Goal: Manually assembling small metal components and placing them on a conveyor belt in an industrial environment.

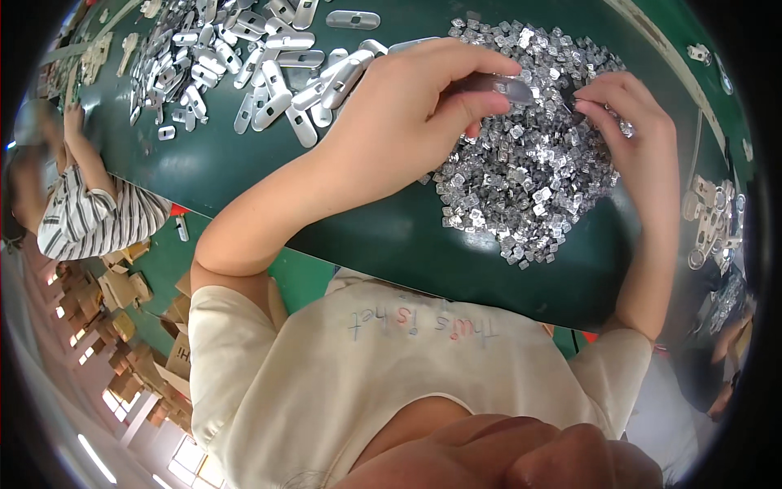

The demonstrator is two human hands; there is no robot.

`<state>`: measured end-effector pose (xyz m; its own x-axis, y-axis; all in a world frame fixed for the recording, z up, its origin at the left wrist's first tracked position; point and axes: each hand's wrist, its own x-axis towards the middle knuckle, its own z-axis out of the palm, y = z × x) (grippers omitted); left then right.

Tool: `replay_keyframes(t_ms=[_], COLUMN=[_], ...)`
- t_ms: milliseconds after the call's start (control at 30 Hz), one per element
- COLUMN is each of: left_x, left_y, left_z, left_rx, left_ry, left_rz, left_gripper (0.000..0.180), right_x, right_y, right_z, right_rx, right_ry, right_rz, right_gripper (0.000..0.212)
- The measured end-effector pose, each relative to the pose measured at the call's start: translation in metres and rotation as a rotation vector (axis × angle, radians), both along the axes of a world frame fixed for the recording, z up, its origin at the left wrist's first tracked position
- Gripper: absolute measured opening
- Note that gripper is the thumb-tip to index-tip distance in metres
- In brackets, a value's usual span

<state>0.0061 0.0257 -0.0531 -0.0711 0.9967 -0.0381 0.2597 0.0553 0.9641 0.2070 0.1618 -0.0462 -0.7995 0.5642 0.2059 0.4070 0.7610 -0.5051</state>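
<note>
My left hand is closed on a shiny metal plate, a flat strip with a rounded end that pokes out between thumb and fingertips. Beneath it and to its right lies a broad pile of small square silvery metal pieces. At the right side of this pile my right hand has thumb and forefinger brought together; whatever they pinch is too small to make out. Left of my left hand is a loose heap of oval metal plates, several with a square hole in the middle.
Everything lies on a dark green tabletop. Ring-shaped and oval metal parts sit along the far right. Another person in a striped shirt is at the table's left, one arm reaching onto it. Cardboard boxes stand on the floor behind.
</note>
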Motion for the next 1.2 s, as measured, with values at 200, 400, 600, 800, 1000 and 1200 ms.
replay_keyframes(t_ms=[200,400,600,800,1000,1200], left_x=[0.013,0.01,0.006,0.017,0.021,0.022], left_y=[-0.003,-0.005,-0.005,-0.004,-0.007,-0.01], left_z=[-0.003,-0.002,0.004,0.001,-0.001,-0.004], left_rx=[0.01,-0.001,-0.059,-0.024,-0.024,0.066], left_ry=[-0.273,-0.442,-0.587,-0.608,-0.517,-0.395], left_rz=[0.108,0.124,0.077,0.148,0.136,0.143], left_gripper=[0.016,0.012,0.027,0.02,0.019,0.018], right_x=[0.001,-0.005,-0.01,-0.006,-0.008,-0.012], right_y=[-0.014,-0.033,-0.042,-0.04,-0.049,-0.055], right_z=[0.008,0.014,0.022,0.015,0.025,0.016], right_rx=[-0.662,-0.931,-0.971,-0.43,0.098,0.123], right_ry=[0.3,0.379,0.393,0.349,0.237,0.397], right_rz=[-0.177,-0.081,-0.098,0.145,0.213,0.222], right_gripper=[0.016,0.023,0.026,0.018,0.019,0.024])
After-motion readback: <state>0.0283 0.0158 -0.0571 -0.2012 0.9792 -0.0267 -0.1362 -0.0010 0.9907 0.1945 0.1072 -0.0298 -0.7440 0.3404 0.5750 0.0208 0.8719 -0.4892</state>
